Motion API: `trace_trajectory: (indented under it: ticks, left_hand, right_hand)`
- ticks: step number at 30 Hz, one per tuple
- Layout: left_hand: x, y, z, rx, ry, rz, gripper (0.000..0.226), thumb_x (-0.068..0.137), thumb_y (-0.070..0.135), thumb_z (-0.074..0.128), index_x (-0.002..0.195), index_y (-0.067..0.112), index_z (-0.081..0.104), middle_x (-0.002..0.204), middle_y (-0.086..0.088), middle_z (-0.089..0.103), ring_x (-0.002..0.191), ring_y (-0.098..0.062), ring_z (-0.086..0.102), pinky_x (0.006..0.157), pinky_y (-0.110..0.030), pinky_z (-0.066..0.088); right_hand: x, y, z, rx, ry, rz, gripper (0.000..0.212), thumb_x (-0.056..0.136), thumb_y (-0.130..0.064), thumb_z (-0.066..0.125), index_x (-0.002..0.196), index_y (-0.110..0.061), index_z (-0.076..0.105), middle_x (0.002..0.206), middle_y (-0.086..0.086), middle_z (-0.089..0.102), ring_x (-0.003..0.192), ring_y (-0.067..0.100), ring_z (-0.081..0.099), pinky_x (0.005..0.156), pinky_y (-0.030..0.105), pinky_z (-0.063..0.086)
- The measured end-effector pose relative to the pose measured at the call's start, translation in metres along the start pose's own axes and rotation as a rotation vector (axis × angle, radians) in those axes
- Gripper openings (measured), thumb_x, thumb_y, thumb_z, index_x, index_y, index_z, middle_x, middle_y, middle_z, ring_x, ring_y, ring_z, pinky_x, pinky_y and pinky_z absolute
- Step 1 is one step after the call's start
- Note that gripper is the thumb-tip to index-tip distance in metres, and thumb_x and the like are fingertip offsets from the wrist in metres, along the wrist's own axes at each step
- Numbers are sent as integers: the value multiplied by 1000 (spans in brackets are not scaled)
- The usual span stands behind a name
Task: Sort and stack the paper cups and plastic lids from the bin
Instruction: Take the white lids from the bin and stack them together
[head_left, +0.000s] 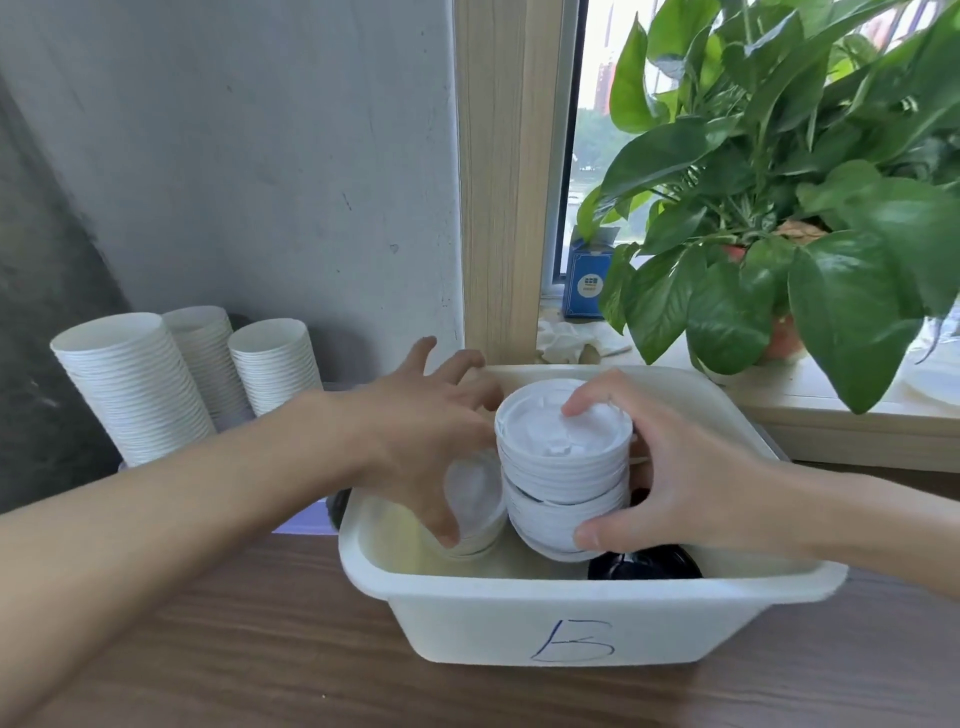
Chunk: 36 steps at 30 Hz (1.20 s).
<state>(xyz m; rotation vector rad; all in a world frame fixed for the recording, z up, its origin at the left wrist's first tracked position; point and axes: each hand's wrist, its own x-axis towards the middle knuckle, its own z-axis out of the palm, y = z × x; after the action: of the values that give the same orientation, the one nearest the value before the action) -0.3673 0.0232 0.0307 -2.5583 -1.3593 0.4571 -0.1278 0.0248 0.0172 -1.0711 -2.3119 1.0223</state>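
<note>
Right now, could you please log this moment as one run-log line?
right hand: grips tall lid stack | left hand: holds smaller lid stack | both stacks inside bin

The right hand (691, 478) gripped the bin's (571, 613) tall lid stack (563, 457); the left hand (415, 431) held the short lid stack (475, 504) at its nine o'clock

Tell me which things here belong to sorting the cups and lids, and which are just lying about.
Job: bin marked B, tall white lid stack in the grip of the right hand, smaller lid stack, black lids, three paper cup stacks.
Lying about: potted plant, blue box, crumpled white scraps.
</note>
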Motion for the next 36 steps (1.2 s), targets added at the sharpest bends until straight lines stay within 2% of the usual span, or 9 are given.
trace_trajectory:
  ticks: [5, 9, 14, 17, 19, 22, 26, 31, 36]
  left_hand:
    - [-1, -5, 3, -67, 64, -21, 75, 71, 63, 68, 139, 40, 48, 143, 13, 40, 145, -22, 13, 115, -39, 27]
    - [-2, -11, 7, -118, 68, -45, 59, 74, 67, 66, 128, 42, 59, 134, 21, 47, 149, -16, 11, 120, -51, 15]
    - [-5, -12, 13, -149, 217, -106, 55, 68, 71, 71, 114, 43, 64, 131, 9, 33, 141, -17, 15, 114, -65, 17]
    - [-9, -13, 15, -263, 215, -214, 69, 63, 73, 72, 123, 42, 55, 145, 3, 15, 142, -21, 15, 108, -59, 32]
    - [-10, -12, 15, -387, 139, -277, 69, 64, 69, 75, 125, 44, 53, 152, 8, 10, 141, -22, 24, 105, -54, 39]
    - [-8, -12, 15, -504, 94, -298, 58, 67, 59, 80, 120, 43, 61, 142, 8, 30, 127, -17, 35, 101, -42, 46]
    - [-7, -14, 16, -537, 60, -295, 52, 70, 58, 81, 117, 43, 65, 142, 10, 28, 126, -15, 29, 103, -36, 41]
    - [-7, -14, 13, -555, 28, -288, 48, 74, 52, 81, 118, 44, 65, 146, 7, 24, 130, -18, 25, 103, -33, 35]
    - [-6, -14, 15, -557, 28, -287, 50, 74, 52, 81, 120, 44, 64, 149, 7, 21, 132, -17, 22, 110, -37, 32]
  right_hand:
    - [-2, -4, 3, 40, -73, 27, 74, 63, -15, 88, 111, -43, 40, 102, 7, 61, 84, 26, 65, 73, 46, 56]
    - [-2, -2, 8, 5, -131, 35, 76, 62, -21, 87, 114, -43, 37, 97, 12, 62, 81, 34, 62, 70, 54, 54]
    - [3, 1, 15, -82, -178, -42, 71, 64, -35, 86, 113, -44, 35, 107, -2, 61, 94, 18, 60, 86, 38, 53]
    - [8, 1, 21, -109, -245, -53, 67, 69, -24, 85, 108, -39, 34, 98, -3, 59, 78, 7, 53, 72, 21, 50]
    - [12, 3, 25, -154, -279, -62, 67, 69, -24, 84, 108, -38, 31, 98, 2, 61, 79, 18, 53, 73, 29, 51]
    - [17, 6, 29, -184, -309, -62, 66, 70, -28, 82, 105, -36, 27, 99, 14, 61, 83, 30, 53, 76, 39, 49]
    - [23, 10, 35, -265, -329, -58, 65, 71, -28, 81, 102, -34, 25, 84, 13, 59, 64, 13, 40, 58, 25, 36]
    - [24, 18, 36, -336, -399, -50, 56, 79, -22, 73, 105, -36, 25, 70, -9, 45, 57, 6, 35, 56, 20, 35]
    - [32, 19, 21, -277, -394, -96, 53, 76, -33, 80, 120, -38, 51, 106, -26, 52, 92, -16, 48, 76, 3, 35]
